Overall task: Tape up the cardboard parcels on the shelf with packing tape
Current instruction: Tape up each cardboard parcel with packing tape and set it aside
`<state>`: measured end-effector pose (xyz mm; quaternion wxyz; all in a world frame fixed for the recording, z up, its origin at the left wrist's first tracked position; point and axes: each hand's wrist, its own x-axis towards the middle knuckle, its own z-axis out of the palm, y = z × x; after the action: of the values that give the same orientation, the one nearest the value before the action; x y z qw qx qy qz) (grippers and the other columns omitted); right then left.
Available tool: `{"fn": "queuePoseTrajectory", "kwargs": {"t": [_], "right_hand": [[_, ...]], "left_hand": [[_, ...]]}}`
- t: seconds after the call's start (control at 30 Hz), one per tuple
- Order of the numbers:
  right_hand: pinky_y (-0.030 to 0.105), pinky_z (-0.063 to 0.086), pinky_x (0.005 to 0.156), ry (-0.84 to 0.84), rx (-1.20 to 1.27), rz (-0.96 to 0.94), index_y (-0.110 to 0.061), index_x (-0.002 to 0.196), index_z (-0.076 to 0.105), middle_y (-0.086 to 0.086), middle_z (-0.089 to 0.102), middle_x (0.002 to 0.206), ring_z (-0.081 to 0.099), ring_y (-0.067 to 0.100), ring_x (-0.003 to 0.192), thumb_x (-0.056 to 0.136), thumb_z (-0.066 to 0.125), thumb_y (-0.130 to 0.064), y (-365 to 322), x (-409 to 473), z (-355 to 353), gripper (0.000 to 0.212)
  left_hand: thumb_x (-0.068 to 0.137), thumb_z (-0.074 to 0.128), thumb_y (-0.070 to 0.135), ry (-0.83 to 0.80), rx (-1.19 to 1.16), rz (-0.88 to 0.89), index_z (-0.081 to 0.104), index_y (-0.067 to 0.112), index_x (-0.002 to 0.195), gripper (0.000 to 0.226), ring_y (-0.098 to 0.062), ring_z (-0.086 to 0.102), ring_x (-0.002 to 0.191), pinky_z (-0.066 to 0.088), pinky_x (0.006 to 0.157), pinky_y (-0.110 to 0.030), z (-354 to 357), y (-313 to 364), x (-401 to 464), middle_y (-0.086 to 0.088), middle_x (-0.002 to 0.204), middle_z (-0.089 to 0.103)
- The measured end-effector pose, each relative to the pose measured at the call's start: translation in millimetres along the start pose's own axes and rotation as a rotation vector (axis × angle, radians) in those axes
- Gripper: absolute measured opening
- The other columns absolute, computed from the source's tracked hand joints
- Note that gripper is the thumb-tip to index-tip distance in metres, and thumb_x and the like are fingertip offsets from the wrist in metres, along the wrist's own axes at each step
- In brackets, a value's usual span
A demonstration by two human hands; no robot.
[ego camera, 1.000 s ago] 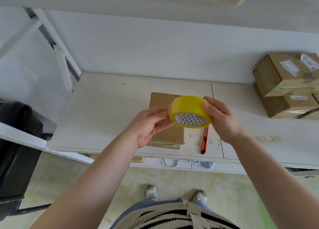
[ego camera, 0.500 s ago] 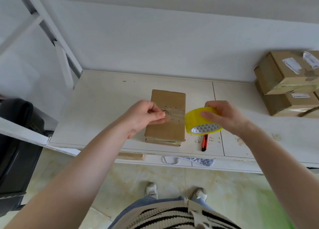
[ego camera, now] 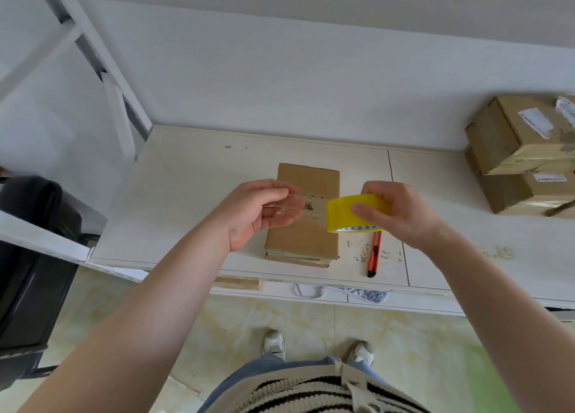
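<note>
- Parcel [ego camera: 306,213]: flat cardboard box lying near the front edge of the shelf [ego camera: 193,195], about midway along it, long side running front to back. Flaps closed; whether a strip is already stuck on it I cannot tell.
- Clear tape strip [ego camera: 308,206] is stretched above the parcel's top, spanning from roll to left hand, not visibly stuck down.
- Tape roll [ego camera: 354,213], yellow, is gripped by the right hand [ego camera: 401,213], fingers and thumb curled round its rim, held over the parcel's right edge.
- Left hand [ego camera: 258,213] pinches the strip's free end, held over the parcel's left edge.
- Step judged: tape drawn out, application not yet done. Next move calls for lowering the strip across the top and pressing it flat.
- Orange box cutter [ego camera: 375,254] lies just right of the parcel, for cutting.
- Stacked parcels [ego camera: 525,154] sit at the shelf's far right corner, glossy bands showing on them.
</note>
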<state>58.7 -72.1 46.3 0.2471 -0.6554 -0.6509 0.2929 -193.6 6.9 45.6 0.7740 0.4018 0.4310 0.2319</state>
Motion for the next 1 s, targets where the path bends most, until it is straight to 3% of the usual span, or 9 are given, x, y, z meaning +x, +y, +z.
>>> {"fn": "queuePoseTrajectory", "kwargs": {"t": [0.2, 0.3, 0.43, 0.5, 0.63, 0.8, 0.9, 1.0], "right_hand": [[0.026, 0.033, 0.053, -0.010, 0.020, 0.018, -0.023, 0.068, 0.053, -0.014, 0.048, 0.055, 0.043, 0.008, 0.051, 0.074, 0.053, -0.062, 1.2, 1.8, -1.5, 0.040], [0.026, 0.033, 0.053, -0.017, -0.005, 0.018, -0.026, 0.066, 0.052, -0.012, 0.048, 0.055, 0.043, 0.008, 0.052, 0.077, 0.055, -0.059, 0.4, 3.2, -0.7, 0.035], [0.029, 0.035, 0.055, -0.067, -0.156, 0.080, -0.025, 0.070, 0.054, -0.005, 0.049, 0.061, 0.046, 0.013, 0.058, 0.085, 0.061, -0.061, -6.4, 8.6, -1.0, 0.040], [0.029, 0.034, 0.056, -0.051, -0.347, 0.162, -0.025, 0.072, 0.054, -0.006, 0.051, 0.064, 0.049, 0.014, 0.063, 0.087, 0.057, -0.060, -10.2, 14.3, -5.0, 0.038], [0.028, 0.032, 0.055, -0.049, -0.512, 0.254, -0.022, 0.077, 0.061, -0.007, 0.056, 0.073, 0.054, 0.019, 0.073, 0.088, 0.051, -0.064, -13.1, 30.8, -11.2, 0.044], [0.027, 0.029, 0.053, -0.070, -0.505, 0.314, -0.023, 0.068, 0.055, -0.006, 0.053, 0.069, 0.051, 0.014, 0.066, 0.092, 0.046, -0.063, -7.7, 43.7, -5.0, 0.047], [0.025, 0.030, 0.053, -0.078, -0.508, 0.351, -0.022, 0.072, 0.057, -0.006, 0.054, 0.072, 0.051, 0.010, 0.065, 0.092, 0.047, -0.062, -0.7, 49.0, 3.7, 0.046], [0.025, 0.034, 0.055, -0.090, -0.447, 0.355, -0.023, 0.072, 0.058, -0.005, 0.055, 0.075, 0.053, 0.012, 0.067, 0.092, 0.049, -0.061, 6.5, 53.7, 11.0, 0.043]], "left_hand": [[0.096, 0.057, 0.007, -0.041, -0.026, -0.086, 0.070, 0.001, 0.108, 0.019, -0.017, 0.073, 0.076, 0.060, 0.066, -0.024, -4.1, -1.3, 6.4, -0.017, 0.104, 0.072], [0.085, 0.068, 0.002, -0.002, 0.139, -0.049, 0.070, 0.001, 0.102, 0.017, -0.012, 0.071, 0.074, 0.059, 0.069, -0.020, -2.2, -6.9, 8.9, -0.016, 0.105, 0.073], [0.081, 0.071, -0.009, 0.150, 0.338, 0.115, 0.068, 0.003, 0.081, 0.012, -0.011, 0.068, 0.059, 0.057, 0.060, -0.018, -7.8, 2.4, 15.9, -0.003, 0.063, 0.070], [0.081, 0.073, -0.007, 0.209, 0.384, 0.164, 0.068, 0.003, 0.080, 0.012, -0.010, 0.068, 0.057, 0.055, 0.057, -0.017, -21.4, 12.7, 23.1, 0.000, 0.057, 0.068], [0.080, 0.076, -0.002, 0.250, 0.456, 0.155, 0.070, 0.008, 0.076, 0.013, -0.010, 0.064, 0.055, 0.054, 0.058, -0.018, -38.4, 7.7, 39.0, 0.001, 0.057, 0.066], [0.080, 0.079, 0.004, 0.336, 0.493, 0.087, 0.071, 0.012, 0.074, 0.012, -0.015, 0.056, 0.056, 0.051, 0.068, -0.028, -53.4, -21.2, 65.3, -0.005, 0.064, 0.064], [0.082, 0.077, 0.004, 0.338, 0.404, 0.025, 0.069, 0.008, 0.081, 0.009, -0.012, 0.061, 0.059, 0.057, 0.072, -0.024, -55.0, -30.4, 74.3, -0.007, 0.071, 0.065], [0.083, 0.076, 0.002, 0.339, 0.309, -0.027, 0.067, 0.006, 0.081, 0.010, -0.018, 0.065, 0.070, 0.058, 0.065, -0.016, -55.1, -31.1, 80.4, -0.006, 0.075, 0.066]]}}
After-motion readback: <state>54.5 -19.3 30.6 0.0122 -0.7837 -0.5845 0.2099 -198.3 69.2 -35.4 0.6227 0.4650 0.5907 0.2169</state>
